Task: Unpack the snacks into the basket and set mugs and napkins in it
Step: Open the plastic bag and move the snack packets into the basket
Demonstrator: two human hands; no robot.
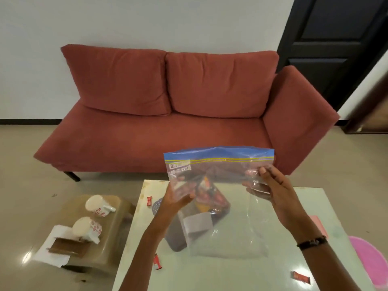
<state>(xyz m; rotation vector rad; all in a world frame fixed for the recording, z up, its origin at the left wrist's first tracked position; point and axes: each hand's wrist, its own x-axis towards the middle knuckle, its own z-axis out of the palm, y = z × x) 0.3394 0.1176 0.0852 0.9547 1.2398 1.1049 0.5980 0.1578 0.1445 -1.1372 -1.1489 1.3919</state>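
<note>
Red snack packets lie loose on the table (pixel 231 276) at the bottom of the frame, one at lower right (pixel 300 277) and one at lower centre (pixel 157 263); a third (pixel 149 200) sits further up near the left edge. Above them, both forearms reach up to a clear zip bag (pixel 218 175) held in mid-frame over the basket (pixel 175 238). The left hand (pixel 178 198) pinches the bag's lower left side, thumb in front. The right hand (pixel 270 185) grips the right edge just under the seal, fingers closed on the plastic. Through the bag, snacks show piled in the basket; whether any remain inside the bag I cannot tell.

At lower left, on a low stool (pixel 100 244), two mugs (pixel 98 205) and napkins (pixel 52 246) wait, not yet moved.

Risk: the bag hangs partly off the basket's right side, so tipping it could scatter packets onto the table, as three already have.

Beyond stands a red sofa (pixel 168 114).
</note>
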